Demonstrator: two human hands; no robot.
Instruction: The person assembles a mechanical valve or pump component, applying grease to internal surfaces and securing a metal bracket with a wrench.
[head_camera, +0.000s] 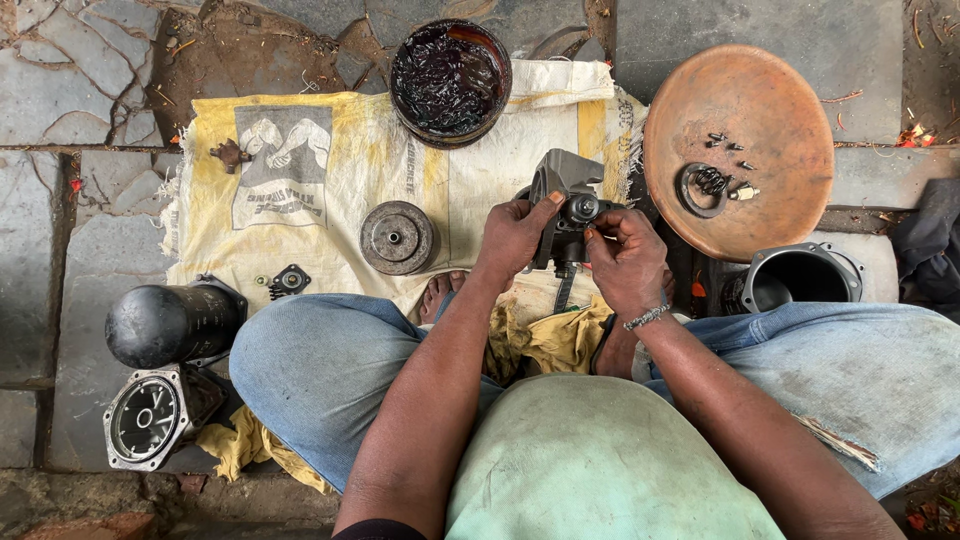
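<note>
My left hand (515, 235) grips a grey metal machine part (567, 195) with a dark round fitting on its side, held upright over my lap. My right hand (625, 260) holds the same part from the right, fingertips on the round fitting (583, 207). A thin shaft (562, 285) hangs down from the part between my hands. I sit cross-legged in blue jeans, with a yellow rag (545, 340) in my lap.
A yellow-white sack (330, 170) lies on the stone floor, bearing a round metal disc (398, 237), a small flange (290, 281) and a rusty piece (230, 154). Beyond it stands a tub of black grease (450, 80). A rust-coloured round lid (790, 110) holds a ring, spring and screws. Black cylinder (165, 322), cover plate (148, 418), housing (800, 275).
</note>
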